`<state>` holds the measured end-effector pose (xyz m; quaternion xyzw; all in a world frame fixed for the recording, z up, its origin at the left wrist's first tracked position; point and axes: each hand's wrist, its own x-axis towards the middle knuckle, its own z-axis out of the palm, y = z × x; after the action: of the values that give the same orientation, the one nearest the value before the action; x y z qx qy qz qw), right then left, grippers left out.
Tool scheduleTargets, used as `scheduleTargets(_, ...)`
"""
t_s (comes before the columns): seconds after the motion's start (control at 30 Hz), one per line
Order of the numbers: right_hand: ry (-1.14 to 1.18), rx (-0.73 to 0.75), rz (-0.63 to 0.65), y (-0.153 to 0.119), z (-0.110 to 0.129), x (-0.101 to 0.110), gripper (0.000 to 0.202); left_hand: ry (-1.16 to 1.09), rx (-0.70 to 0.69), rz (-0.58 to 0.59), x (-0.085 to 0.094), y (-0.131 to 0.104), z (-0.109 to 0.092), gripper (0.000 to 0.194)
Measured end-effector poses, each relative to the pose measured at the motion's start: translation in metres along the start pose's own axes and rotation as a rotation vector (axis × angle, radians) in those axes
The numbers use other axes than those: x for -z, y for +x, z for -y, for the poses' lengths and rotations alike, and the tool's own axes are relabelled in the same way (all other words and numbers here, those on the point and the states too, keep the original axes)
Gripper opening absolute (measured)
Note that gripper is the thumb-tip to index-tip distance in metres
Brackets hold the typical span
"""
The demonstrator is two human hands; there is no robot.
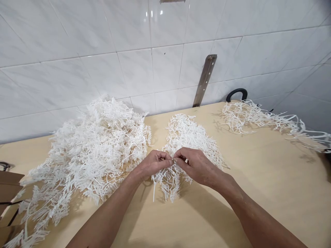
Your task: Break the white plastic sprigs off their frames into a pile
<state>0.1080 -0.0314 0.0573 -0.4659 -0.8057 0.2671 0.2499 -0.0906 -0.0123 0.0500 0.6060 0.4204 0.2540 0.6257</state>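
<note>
My left hand and my right hand meet fingertip to fingertip at the middle of the table. Each is closed in a pinch on a white plastic foliage sprig, whose feathery ends hang below the fingers. The exact spot they grip is too small to make out. Just behind my hands lies a small heap of white sprigs, partly covered by my fingers. To the left spreads a much larger pile of similar white sprigs.
On the right of the wooden table lie thin, bare-looking white stems, near a black curved handle. A perforated metal strip is on the tiled wall. A cardboard box stands at the left edge.
</note>
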Motion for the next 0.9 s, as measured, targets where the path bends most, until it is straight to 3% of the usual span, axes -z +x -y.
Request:
scheduleTargets(0.17,-0.151,0.150,-0.197,0.004,-0.010,-0.007,0.020,0.049,0.004,0.080,-0.006,-0.003,-0.006,0.020)
scheduleTargets(0.3,-0.072,0.060,-0.353,0.006,-0.017,-0.005,0.012,0.011,-0.030,0.019,-0.007,-0.002,-0.002,0.030)
scheduleTargets(0.4,0.032,-0.053,-0.313,0.005,-0.013,-0.003,0.017,-0.005,-0.061,-0.047,-0.004,0.001,0.004,0.034)
scheduleTargets(0.6,0.212,-0.175,-0.062,0.002,-0.001,0.003,0.030,0.073,-0.102,-0.060,-0.001,0.002,0.009,0.031)
scheduleTargets(0.9,0.149,-0.192,-0.007,0.002,0.000,0.005,0.029,0.141,-0.056,-0.128,-0.003,0.001,0.002,0.028)
